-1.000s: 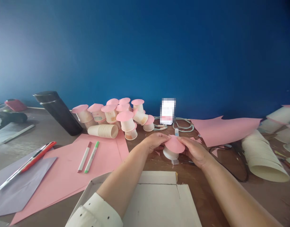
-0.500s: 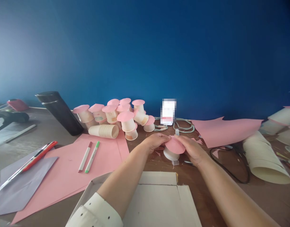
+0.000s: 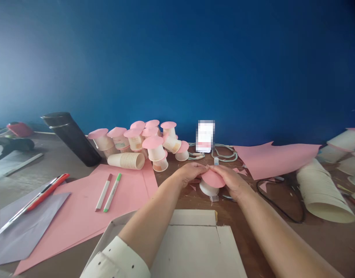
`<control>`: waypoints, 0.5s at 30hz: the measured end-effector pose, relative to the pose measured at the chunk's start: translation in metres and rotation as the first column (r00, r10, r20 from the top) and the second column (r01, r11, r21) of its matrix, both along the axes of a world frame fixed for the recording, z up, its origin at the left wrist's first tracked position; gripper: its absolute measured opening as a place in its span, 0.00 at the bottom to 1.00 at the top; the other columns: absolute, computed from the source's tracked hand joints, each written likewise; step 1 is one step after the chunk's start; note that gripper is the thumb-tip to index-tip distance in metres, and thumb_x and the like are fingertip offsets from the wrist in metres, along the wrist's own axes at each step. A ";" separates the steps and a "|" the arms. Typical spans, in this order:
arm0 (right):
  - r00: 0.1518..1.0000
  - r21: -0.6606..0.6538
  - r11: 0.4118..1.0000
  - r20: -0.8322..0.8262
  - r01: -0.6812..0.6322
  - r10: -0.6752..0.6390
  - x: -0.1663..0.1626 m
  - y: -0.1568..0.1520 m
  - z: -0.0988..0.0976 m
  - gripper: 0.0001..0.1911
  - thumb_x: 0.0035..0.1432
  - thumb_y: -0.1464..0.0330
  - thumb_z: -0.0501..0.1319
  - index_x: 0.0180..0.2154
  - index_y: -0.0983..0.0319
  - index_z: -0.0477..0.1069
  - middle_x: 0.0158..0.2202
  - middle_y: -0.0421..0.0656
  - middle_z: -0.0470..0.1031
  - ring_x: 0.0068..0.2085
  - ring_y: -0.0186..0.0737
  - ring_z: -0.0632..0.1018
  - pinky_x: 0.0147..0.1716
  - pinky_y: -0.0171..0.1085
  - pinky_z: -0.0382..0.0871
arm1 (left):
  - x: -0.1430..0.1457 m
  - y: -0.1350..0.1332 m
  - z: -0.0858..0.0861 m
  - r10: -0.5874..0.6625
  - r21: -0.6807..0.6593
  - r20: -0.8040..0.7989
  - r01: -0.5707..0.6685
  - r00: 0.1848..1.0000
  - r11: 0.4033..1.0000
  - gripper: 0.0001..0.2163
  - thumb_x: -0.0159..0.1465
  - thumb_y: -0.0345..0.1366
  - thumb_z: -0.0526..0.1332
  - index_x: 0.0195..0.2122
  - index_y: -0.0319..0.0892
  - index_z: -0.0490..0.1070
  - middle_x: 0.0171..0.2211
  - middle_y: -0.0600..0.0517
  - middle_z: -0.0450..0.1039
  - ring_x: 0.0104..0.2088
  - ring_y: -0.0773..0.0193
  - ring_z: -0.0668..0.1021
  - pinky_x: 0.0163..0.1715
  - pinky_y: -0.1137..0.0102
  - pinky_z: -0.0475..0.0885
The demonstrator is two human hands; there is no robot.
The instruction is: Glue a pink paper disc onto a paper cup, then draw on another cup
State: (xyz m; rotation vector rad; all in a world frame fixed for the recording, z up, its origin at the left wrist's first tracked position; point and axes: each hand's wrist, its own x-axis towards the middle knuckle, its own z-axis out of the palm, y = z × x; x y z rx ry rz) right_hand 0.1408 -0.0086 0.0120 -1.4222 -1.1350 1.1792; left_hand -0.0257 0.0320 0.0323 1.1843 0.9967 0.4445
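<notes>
A pink paper disc (image 3: 213, 180), slightly domed, rests on an upturned white paper cup (image 3: 208, 189) on the brown table in front of me. My left hand (image 3: 191, 173) holds the disc's far left edge between its fingers. From the other side my right hand (image 3: 231, 180) curls over the disc's right part, its fingertips meeting the left ones at the far edge. The tips of some fingers are hidden behind the paper. A small clear piece (image 3: 214, 199) lies at the cup's near side.
Several pink-topped cups (image 3: 153, 148) stand at the back left, by stacked cups (image 3: 126, 160) and a black flask (image 3: 75, 135). Pink sheets (image 3: 128, 193), two markers (image 3: 112, 193) and a red cutter (image 3: 35, 201) lie left. Right are a pink sheet (image 3: 278, 158) and a cup stack (image 3: 322, 193).
My right hand's fingers have shifted slightly inward over the disc, closer to my left fingertips. The view has moved a touch; the cup stays in place.
</notes>
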 end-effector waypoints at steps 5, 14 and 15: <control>0.995 0.018 1.000 -0.101 0.002 0.000 0.006 -0.004 -0.003 0.19 0.50 0.53 0.64 0.37 0.60 0.78 0.41 0.44 0.79 0.46 0.47 0.75 0.46 0.41 0.66 | 0.000 0.002 -0.003 -0.014 -0.007 0.021 0.014 1.000 1.000 0.19 0.54 0.49 0.65 0.43 0.43 0.73 0.39 0.48 0.74 0.35 0.64 0.75 0.32 0.72 0.70; 0.975 0.004 0.999 -0.214 -0.054 0.053 0.008 -0.007 0.002 0.16 0.48 0.57 0.67 0.37 0.60 0.79 0.42 0.45 0.79 0.49 0.50 0.74 0.50 0.43 0.65 | 0.000 0.005 -0.007 -0.017 -0.014 0.009 0.017 1.000 1.000 0.21 0.54 0.50 0.65 0.44 0.43 0.72 0.39 0.48 0.74 0.34 0.65 0.75 0.32 0.72 0.70; 0.973 0.004 0.998 -0.225 -0.059 0.059 0.008 -0.007 0.003 0.16 0.48 0.57 0.67 0.37 0.60 0.79 0.42 0.45 0.79 0.50 0.50 0.74 0.51 0.44 0.64 | 0.000 0.005 -0.007 -0.018 -0.014 0.007 0.018 1.000 1.000 0.21 0.53 0.50 0.66 0.44 0.43 0.72 0.39 0.49 0.74 0.33 0.65 0.75 0.32 0.72 0.70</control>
